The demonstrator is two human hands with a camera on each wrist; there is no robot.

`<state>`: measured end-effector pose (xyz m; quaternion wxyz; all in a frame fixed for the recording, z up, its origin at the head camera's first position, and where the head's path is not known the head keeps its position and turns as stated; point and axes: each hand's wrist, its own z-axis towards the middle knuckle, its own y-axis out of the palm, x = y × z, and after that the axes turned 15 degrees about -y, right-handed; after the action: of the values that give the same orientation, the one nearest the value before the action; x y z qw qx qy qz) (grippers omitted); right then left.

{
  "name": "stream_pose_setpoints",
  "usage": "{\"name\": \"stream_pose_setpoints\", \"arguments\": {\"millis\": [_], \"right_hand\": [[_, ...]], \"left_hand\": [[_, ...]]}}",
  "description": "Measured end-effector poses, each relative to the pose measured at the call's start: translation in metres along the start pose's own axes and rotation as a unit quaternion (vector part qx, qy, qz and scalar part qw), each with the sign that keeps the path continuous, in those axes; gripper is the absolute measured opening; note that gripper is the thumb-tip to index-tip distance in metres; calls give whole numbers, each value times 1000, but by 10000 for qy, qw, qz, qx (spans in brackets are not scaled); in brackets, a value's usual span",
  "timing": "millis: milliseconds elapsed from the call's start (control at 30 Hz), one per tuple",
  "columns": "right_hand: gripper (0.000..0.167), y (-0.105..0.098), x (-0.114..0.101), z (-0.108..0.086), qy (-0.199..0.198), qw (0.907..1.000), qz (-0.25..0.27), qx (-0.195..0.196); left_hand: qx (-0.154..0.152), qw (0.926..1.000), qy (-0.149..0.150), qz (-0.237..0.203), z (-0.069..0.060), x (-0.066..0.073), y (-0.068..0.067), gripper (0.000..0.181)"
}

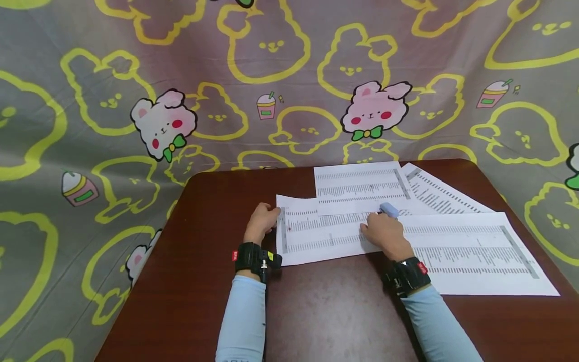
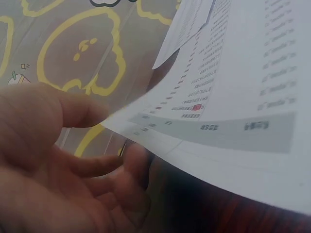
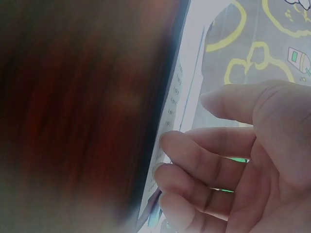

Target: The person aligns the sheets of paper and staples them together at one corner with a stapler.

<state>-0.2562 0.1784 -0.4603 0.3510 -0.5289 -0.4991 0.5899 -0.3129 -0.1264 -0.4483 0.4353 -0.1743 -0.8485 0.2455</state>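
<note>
Several printed white sheets lie spread over the table. My left hand pinches the left end of the nearest left sheet; in the left wrist view the thumb of this hand meets the corner of the raised, bowed sheet. My right hand is over the sheets where the left one meets the right sheet. Close up, that hand has bent fingers at the paper, thumb apart; its grip is unclear. Just beyond it is a small blue object, partly hidden by the hand.
Another sheet overlaps the left one at the back, and a slanted sheet lies at the back right. The brown table reaches a patterned curtain behind. Black straps are on both wrists.
</note>
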Motion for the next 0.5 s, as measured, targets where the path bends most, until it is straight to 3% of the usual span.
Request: {"name": "stream_pose_setpoints", "arguments": {"millis": [200, 500], "right_hand": [[36, -1, -1, 1, -7, 10000, -46, -48], [32, -6, -1, -1, -60, 10000, -71, -9]], "left_hand": [[-99, 9976, 123, 672, 0, -1, 1, 42], [-31, 9957, 229, 898, -1, -6, 1, 39]]}}
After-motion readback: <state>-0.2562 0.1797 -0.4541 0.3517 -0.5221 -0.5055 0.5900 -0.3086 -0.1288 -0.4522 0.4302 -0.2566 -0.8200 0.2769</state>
